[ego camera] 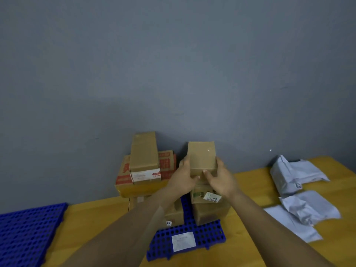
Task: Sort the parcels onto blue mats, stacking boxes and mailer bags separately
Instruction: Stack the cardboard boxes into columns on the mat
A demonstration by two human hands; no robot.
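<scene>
Small plain brown box (201, 156), taped top, frame centre: left hand (185, 176) and right hand (221, 180) grip sides, above box stack (210, 207) on blue mat (204, 234).

The person's left forearm (134, 218) and right forearm (269, 224) are both bare along all of their visible length, slender and smooth, and look wider toward the lower edge under the wide lens. The left grip (184, 177) and right grip (221, 180) are bare too, with slim fingers (220, 165) and short, pale thumbnails. The picture is too soft to show finer marks.
</scene>
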